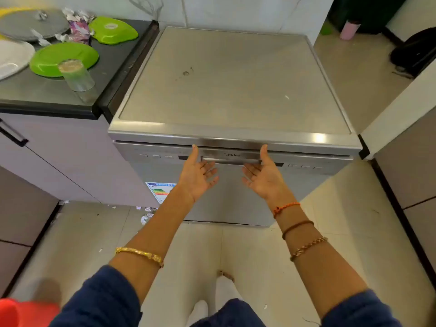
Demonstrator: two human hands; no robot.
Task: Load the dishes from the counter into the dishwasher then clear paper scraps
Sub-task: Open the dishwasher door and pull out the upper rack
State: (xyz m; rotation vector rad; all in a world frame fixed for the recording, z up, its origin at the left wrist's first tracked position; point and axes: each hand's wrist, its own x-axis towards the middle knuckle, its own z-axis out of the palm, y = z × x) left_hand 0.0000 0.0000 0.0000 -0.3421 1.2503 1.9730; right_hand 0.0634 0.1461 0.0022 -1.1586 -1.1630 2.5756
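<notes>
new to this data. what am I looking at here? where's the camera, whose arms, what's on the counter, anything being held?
There is one picture, from a wide-angle camera worn on a person's head, looking forward and down. There is no robot, and the arms are the wearer's own.

Both the left hand and the right hand are open, palms up, just below the recessed handle of a closed silver dishwasher. Neither holds anything.

On the dark counter to the left are a round green plate, a clear glass in front of it, a second green dish, a grey lid, part of a white plate and crumpled paper scraps. More scraps lie on the floor by the dishwasher's foot.
</notes>
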